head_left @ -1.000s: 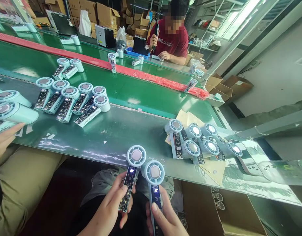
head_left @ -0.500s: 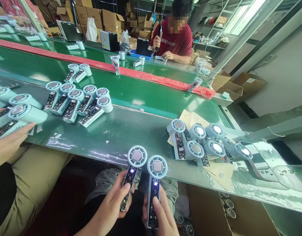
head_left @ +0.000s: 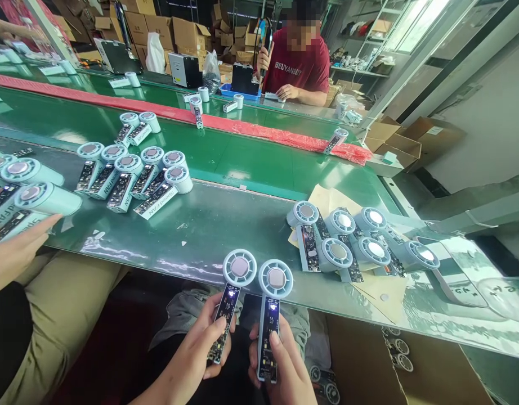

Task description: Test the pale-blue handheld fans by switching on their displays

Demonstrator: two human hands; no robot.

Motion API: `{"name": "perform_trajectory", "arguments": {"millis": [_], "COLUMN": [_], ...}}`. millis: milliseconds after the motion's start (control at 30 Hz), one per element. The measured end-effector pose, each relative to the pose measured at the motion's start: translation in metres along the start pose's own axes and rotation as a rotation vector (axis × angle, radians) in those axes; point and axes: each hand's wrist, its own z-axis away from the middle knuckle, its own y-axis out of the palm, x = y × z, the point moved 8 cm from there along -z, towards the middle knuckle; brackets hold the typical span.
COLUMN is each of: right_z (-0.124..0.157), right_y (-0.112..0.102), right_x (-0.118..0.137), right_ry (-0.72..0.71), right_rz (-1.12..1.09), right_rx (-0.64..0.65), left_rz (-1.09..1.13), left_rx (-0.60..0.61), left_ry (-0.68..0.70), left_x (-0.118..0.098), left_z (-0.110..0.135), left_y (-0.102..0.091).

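I hold one fan in each hand, both just in front of the desk (head_left: 226, 236) edge and above my lap. Left hand (head_left: 192, 360): fingers wrapped around the bare board handle of the left fan (head_left: 233, 284), thumb lying on the board face below a small lit point. Right hand (head_left: 291, 377): fingers closed on the handle of the right fan (head_left: 271, 306), thumb pressed on the board under its lit display. The two round heads sit side by side, nearly touching, faces turned up toward me. On the desk to the right of my fans lies a cluster (head_left: 352, 242) of similar units on brown paper; to the left lies a larger row (head_left: 133, 174) of cased units. A co-worker's hand (head_left: 14, 253) rests at the desk edge far left, beside more fans; another person (head_left: 299, 67) sits across the belt (head_left: 242, 157). As I judge it, the step is a powered check of both units. Done well, each thumb should stay on the board's edge or button rather than on bare parts, the heads should be kept apart so neither grille knocks the other, and both lit spots should remain facing me for reading.
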Motion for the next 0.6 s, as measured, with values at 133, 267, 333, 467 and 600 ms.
{"name": "perform_trajectory", "arguments": {"millis": [133, 267, 333, 467, 600], "right_z": [-0.001, -0.003, -0.004, -0.005, -0.005], "right_y": [-0.003, -0.007, -0.006, -0.006, -0.004], "right_x": [-0.004, -0.005, -0.008, -0.012, -0.013], "right_ry": [0.003, -0.024, -0.024, -0.052, -0.068], "right_rz": [0.026, 0.09, 0.065, 0.053, 0.069], "right_rx": [-0.011, -0.018, 0.002, -0.009, -0.014], "left_rz": [-0.01, -0.02, -0.026, -0.006, 0.014], "left_rx": [-0.026, -0.029, -0.031, -0.002, 0.035], "left_ry": [-0.022, -0.051, -0.044, -0.017, -0.013], "left_x": [0.003, 0.006, 0.005, 0.006, 0.007], "left_z": [-0.001, -0.001, -0.001, -0.002, -0.002], "left_y": [-0.003, -0.005, -0.005, -0.004, -0.003]}}
